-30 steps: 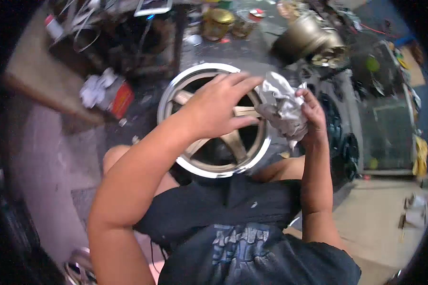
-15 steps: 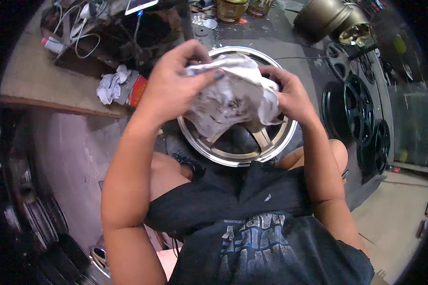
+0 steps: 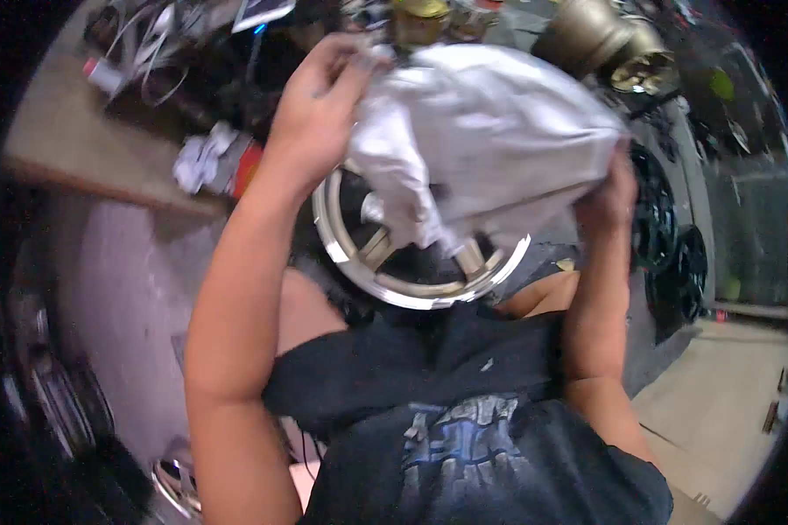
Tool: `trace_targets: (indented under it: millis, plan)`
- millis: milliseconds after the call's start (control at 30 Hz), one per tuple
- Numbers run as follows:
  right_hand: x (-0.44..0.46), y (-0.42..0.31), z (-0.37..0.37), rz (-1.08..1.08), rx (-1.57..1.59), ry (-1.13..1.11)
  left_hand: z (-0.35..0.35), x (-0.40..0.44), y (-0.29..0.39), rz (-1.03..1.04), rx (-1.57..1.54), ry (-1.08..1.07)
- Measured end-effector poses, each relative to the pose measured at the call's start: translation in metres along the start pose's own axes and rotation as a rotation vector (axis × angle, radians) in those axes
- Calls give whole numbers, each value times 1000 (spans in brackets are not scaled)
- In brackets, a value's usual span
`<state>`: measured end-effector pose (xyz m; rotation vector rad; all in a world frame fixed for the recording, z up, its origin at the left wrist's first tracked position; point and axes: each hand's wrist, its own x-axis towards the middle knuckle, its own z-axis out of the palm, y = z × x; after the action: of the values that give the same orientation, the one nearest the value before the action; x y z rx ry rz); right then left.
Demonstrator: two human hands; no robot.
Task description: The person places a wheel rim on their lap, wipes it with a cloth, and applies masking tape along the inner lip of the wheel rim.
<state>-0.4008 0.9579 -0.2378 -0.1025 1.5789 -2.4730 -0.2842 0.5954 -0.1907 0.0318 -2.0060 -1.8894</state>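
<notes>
A white cloth (image 3: 508, 122) hangs spread out between my two hands, slightly blurred by motion. My left hand (image 3: 328, 96) pinches its upper left edge. At the far right corner, my right hand (image 3: 613, 188) is closed on the cloth, its fingers partly hidden behind the fabric. Below the cloth lies a wheel rim (image 3: 411, 293) with a polished silver lip and bronze spokes, in front of my lap. The cloth covers the rim's upper part and much of its middle.
On the left, a wooden bench (image 3: 70, 157) carries cables and a crumpled white rag (image 3: 203, 157). Dark wheel rims (image 3: 652, 210) lean on the right, bronze rims (image 3: 587, 35) lie at the back right. A gold tin (image 3: 420, 17) stands at the back.
My hands have moved apart, the left one upward and the right one outward. The bunched cloth has opened into a wide sheet, its cleaner side showing.
</notes>
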Motion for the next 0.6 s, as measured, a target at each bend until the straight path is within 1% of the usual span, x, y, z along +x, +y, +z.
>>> trace_targets:
  millis: [67, 133, 167, 200, 233, 267, 300, 367, 433, 467, 533, 567, 600]
  plan:
    - [-17, -51, 30, -80, 98, 217, -6, 1, 7, -25, -131, 20]
    - [-4, -76, -45, -316, -28, 202, -17, 13, 13, -98, -161, 57]
    - [-1, -86, -73, -402, -62, 165, -21, 15, 11, 77, -84, 44]
    - [-10, -94, -94, -451, -68, 67, -25, 13, 21, 113, 20, 61]
    - [-19, -103, -113, -449, -55, -71, -29, 8, 28, 189, 50, 83]
    - [-25, -108, -125, -435, -46, -174, -30, 11, 19, 360, 132, 168]
    - [-29, -111, -132, -419, -53, -237, -32, 8, 19, 292, 1, 93]
    - [-32, -103, -124, -341, -321, -68, -37, -9, 27, 340, 92, 86]
    - [-35, -111, -120, -308, -598, 119, -31, -19, 32, 372, 198, 63]
    - [-35, -118, -118, -342, -800, 147, -24, -12, 31, 304, 149, -9]
    - [-38, -129, -100, -405, -1210, 230, -2, -18, 17, 445, 477, -11]
    - [-49, -120, -42, -297, -758, 270, 6, -17, 9, 465, 316, -57]
    - [-57, -114, 5, -201, -305, 286, 16, -21, -1, 578, 337, -5]
